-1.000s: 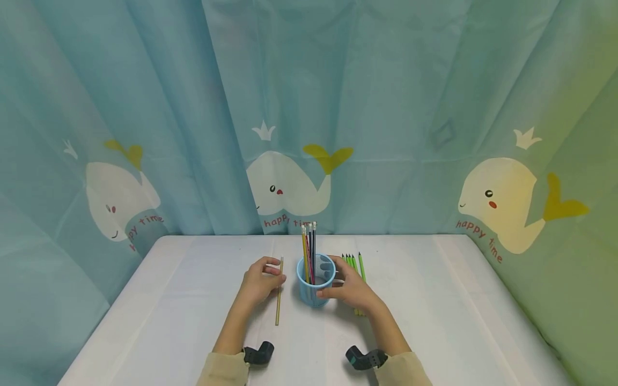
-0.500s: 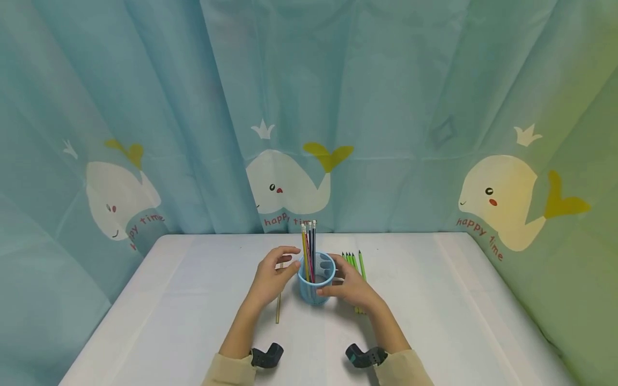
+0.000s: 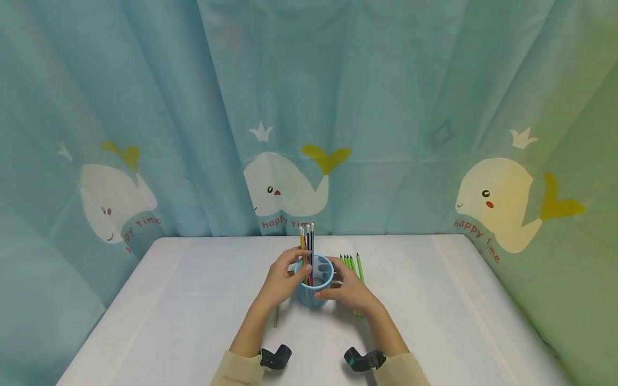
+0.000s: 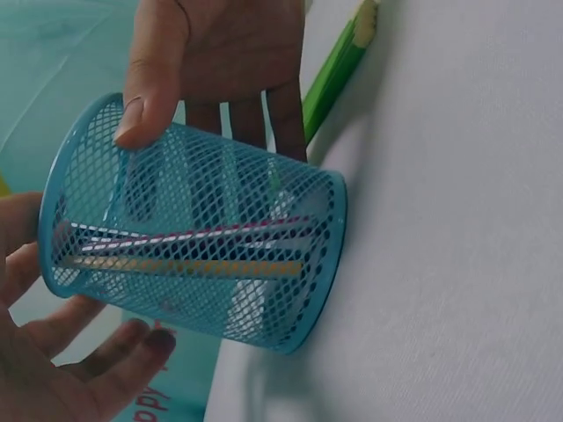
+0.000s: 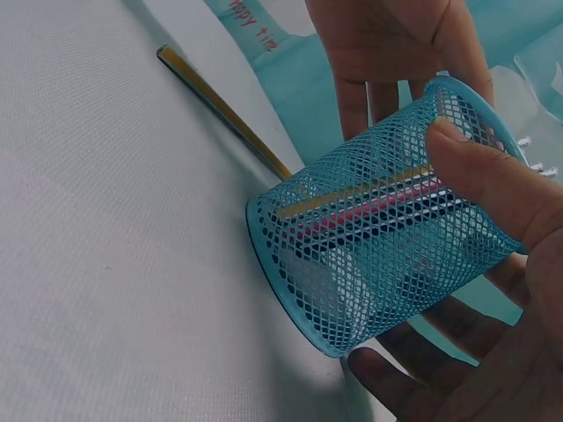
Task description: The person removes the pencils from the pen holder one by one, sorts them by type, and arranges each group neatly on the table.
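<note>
A light blue mesh pen holder [image 3: 311,295] stands upright in the middle of the table, with several eraser-topped pencils [image 3: 309,241] leaning at its left side. My right hand [image 3: 350,287] grips the holder from the right, its thumb [image 5: 479,167] on the near side of the mesh. At the left rim is my left hand [image 3: 285,276], its thumb and forefinger overlapping the upright pencils in the head view. The other left fingers [image 4: 106,360] spread loosely beside the mesh wall. A gold pencil [image 5: 224,110] lies on the table, partly hidden beneath the left hand in the head view.
Several green pencils [image 3: 359,268] lie side by side just right of the holder, partly covered by the right hand. The table [image 3: 434,311] has a white cover. A blue-green curtain with whale prints [image 3: 289,185] hangs behind its far edge.
My left hand has left the gold pencil on the table and moved right to the pen holder's rim and pencils. The right hand has kept its grip on the holder.
</note>
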`<state>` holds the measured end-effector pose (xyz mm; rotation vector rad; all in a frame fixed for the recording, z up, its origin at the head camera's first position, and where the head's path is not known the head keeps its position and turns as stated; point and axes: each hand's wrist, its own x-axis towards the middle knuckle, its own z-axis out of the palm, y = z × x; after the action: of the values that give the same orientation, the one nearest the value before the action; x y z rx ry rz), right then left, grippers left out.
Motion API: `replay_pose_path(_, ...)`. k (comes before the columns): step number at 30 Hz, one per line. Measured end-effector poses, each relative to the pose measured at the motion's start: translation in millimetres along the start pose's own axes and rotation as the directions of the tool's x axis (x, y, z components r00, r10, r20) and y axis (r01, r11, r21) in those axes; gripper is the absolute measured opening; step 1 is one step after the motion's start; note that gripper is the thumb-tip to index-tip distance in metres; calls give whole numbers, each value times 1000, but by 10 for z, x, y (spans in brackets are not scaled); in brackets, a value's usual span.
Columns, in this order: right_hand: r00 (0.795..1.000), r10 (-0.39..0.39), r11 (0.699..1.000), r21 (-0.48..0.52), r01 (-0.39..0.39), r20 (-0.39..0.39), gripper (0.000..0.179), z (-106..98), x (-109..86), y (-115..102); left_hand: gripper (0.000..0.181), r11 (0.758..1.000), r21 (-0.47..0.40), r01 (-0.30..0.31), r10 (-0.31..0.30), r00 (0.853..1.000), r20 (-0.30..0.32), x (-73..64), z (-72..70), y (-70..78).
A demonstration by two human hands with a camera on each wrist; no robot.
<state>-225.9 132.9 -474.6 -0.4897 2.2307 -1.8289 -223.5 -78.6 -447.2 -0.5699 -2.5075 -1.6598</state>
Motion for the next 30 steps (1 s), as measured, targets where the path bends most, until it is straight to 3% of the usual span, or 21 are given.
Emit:
replay_pose_path(14, 1000, 3, 1000, -7, -3, -14, 80, 17, 3, 7, 36, 999, -28, 27, -28, 999, -26, -46, -27, 37)
replay_pose_path(30, 1000, 2, 1000, -7, -2, -17, 80, 14, -3, -3, 33, 998, 56, 7, -2, 996, -85, -96, -86, 82)
